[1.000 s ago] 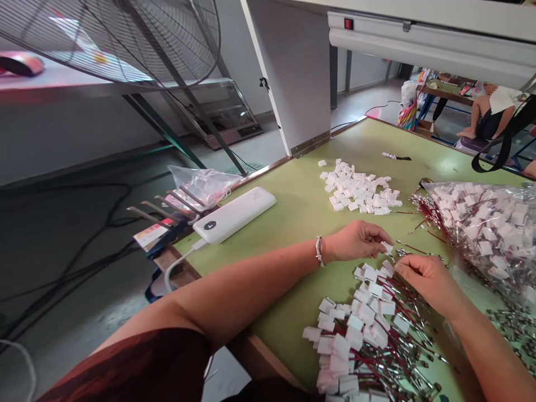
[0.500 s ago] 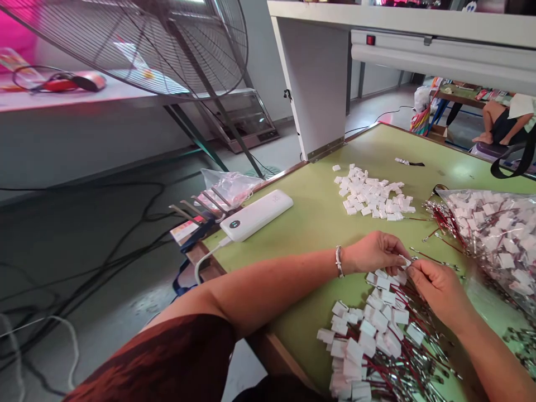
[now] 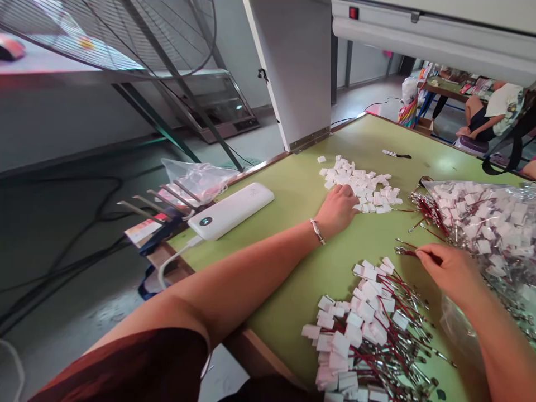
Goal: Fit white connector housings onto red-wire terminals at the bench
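My left hand (image 3: 337, 209) rests at the near left edge of a pile of loose white plastic connector housings (image 3: 364, 181). Its fingers curl down among them, and the fingertips are hidden. Closer to me, my right hand (image 3: 450, 271) is closed in a pinch on a few dark red wires with metal terminals (image 3: 404, 251), whose tips point left. Between my arms lies a large heap of white housings with red wires attached (image 3: 362, 329), their terminals fanning to the right.
A clear bag full of wired white connectors (image 3: 489, 218) lies at the right. On the left stand a white power bank (image 3: 232, 211) with a cable and a router with several antennas (image 3: 163, 204). A fan (image 3: 167, 39) is beyond the green table (image 3: 288, 184). Another person (image 3: 489, 114) sits in the background.
My left hand has left the right hand and reached forward to the loose housings. The two hands were together at a white housing; my right hand now holds wires alone. The view has shifted.
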Available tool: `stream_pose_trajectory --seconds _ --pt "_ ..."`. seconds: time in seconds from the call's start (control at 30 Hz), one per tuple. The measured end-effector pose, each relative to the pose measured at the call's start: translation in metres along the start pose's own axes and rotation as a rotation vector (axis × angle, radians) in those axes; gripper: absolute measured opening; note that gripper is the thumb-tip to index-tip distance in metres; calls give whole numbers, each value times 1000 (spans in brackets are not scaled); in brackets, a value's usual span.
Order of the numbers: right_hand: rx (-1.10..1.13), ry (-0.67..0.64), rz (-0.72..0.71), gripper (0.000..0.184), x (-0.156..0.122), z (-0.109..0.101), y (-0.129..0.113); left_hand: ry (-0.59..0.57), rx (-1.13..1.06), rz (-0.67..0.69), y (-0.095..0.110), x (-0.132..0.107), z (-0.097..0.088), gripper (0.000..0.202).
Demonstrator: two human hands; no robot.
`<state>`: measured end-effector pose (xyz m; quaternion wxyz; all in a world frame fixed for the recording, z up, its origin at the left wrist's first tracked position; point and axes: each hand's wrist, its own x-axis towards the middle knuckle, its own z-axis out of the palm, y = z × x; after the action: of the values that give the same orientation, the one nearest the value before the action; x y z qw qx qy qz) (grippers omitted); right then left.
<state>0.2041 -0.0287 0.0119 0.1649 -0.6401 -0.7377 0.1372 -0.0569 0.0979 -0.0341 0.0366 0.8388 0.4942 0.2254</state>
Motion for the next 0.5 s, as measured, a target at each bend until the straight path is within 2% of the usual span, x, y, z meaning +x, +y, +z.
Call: stream_pose_trajectory --seconds 0.13,0.27,0.33,0.43,0.5 --pt "-191 -41 -36 17 9 7 26 -3 -37 37 5 -1 -2 11" --pt "-234 10 -57 18 13 22 26 -81 -82 30 7 -1 -5 10" --pt "-189 76 -90 20 13 23 23 -12 -143 -11 9 -1 -9 11" --pt "-30 185 -100 20 12 18 16 121 -391 -162 18 -3 -17 11" --pt "96 179 -29 19 9 15 8 43 -705 -297 29 -8 -22 10"
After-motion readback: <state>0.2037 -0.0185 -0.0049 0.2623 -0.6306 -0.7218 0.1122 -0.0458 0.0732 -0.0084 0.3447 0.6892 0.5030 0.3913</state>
